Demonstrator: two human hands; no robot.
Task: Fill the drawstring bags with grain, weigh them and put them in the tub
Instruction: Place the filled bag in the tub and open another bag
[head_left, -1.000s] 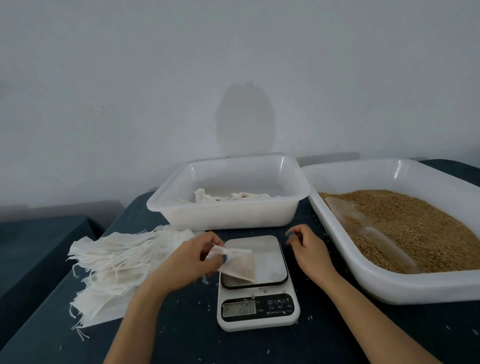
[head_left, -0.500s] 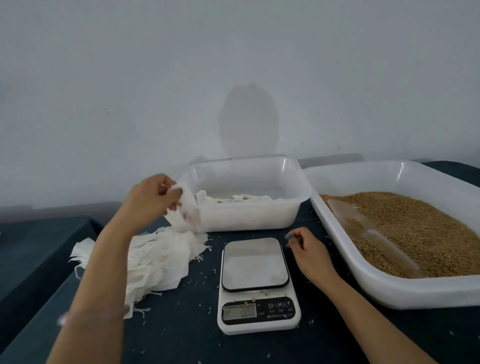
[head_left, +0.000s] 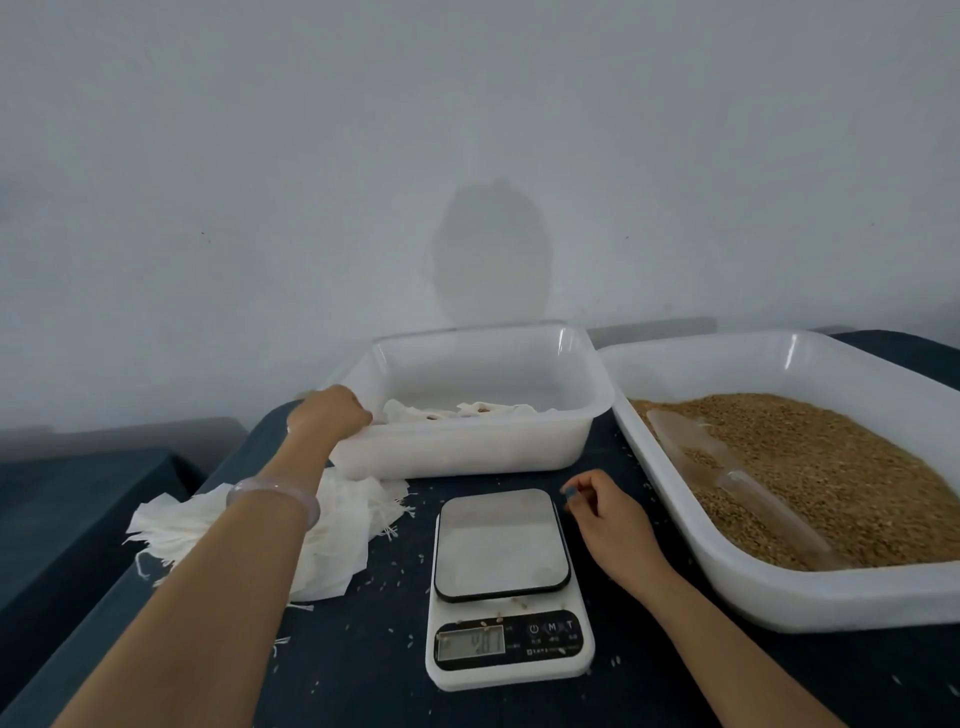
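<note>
Behind the scale (head_left: 501, 587), the white tub (head_left: 467, 452) sits on the dark table (head_left: 363, 675), with a few filled drawstring bags (head_left: 467, 410) lying flat on its floor. Left hand (head_left: 332, 413) is at the tub's near left corner, knuckles up, fingers over the rim and hidden; cannot tell if it grips a bag or has let go. Clear bracelet (head_left: 272, 493) on that wrist. Left of scale, a pile of empty bags (head_left: 343, 540) lies partly under the forearm. Just right of scale, right hand (head_left: 608, 514) rests on the table, fingers loosely curled, holding nothing. Further right, big tray (head_left: 779, 597) of grain (head_left: 857, 478), with a clear scoop (head_left: 727, 473) lying in it. Scale display unreadable.
</note>
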